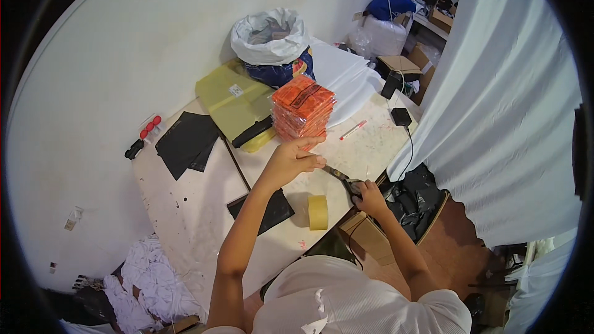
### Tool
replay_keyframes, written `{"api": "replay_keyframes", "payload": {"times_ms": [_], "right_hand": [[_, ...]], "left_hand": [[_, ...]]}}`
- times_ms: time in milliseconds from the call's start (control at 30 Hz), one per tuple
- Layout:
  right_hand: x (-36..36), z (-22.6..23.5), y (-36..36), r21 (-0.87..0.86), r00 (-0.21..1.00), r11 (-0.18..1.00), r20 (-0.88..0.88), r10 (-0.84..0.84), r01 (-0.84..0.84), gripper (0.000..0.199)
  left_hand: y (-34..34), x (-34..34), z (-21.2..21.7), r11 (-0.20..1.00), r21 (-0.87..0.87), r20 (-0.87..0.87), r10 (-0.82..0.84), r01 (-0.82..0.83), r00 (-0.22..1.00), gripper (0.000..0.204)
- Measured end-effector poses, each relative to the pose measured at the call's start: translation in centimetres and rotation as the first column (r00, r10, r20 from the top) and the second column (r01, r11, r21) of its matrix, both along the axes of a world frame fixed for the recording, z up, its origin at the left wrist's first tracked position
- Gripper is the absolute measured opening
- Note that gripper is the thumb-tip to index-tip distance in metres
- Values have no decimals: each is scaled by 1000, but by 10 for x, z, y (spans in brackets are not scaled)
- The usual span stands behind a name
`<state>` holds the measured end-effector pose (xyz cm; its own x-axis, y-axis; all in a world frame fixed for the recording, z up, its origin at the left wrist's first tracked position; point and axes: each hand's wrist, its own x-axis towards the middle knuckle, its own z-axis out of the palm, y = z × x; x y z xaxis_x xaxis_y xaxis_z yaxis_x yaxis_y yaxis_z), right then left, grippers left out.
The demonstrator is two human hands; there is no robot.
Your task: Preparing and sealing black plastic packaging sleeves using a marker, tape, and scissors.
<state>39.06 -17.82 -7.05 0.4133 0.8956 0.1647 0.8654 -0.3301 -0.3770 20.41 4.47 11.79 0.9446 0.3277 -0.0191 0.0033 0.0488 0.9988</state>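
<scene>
My right hand point(370, 200) grips the dark handles of a pair of scissors point(338, 174) near the table's right edge. The blades point left, toward my left hand point(289, 163). That hand is held over the table with thumb and fingers stretched out and apart, and I see nothing between them. Its fingertips are at the lower front of a stack of orange packets in clear plastic point(301, 110); I cannot tell whether they touch it. A roll of yellow tape point(317, 213) stands on the table below the scissors.
Black sheets point(187, 144) and a dark flat piece point(263, 211) lie on the table point(167, 195). Behind the stack are an olive package point(232, 102) and a white-lined bag point(270, 40). A red-and-white marker point(353, 130) lies right. An open carton with black plastic point(413, 201) stands beside the table.
</scene>
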Motion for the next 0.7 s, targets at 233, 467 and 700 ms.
{"api": "replay_keyframes", "payload": {"times_ms": [233,467,700], "right_hand": [[49,6,-12,-164,999,986,-43,10,-17,33],[65,70,-51,-147,969,960,-92,227,-239,53],[59,141,-68,-24,945,995,-316,85,-98,60]], "left_hand": [[13,9,-2,1000,29,3,-11,11,1000,41],[26,11,2,996,77,-15,-50,51,999,43],[38,21,-6,996,4,-15,-94,94,995,44]]}}
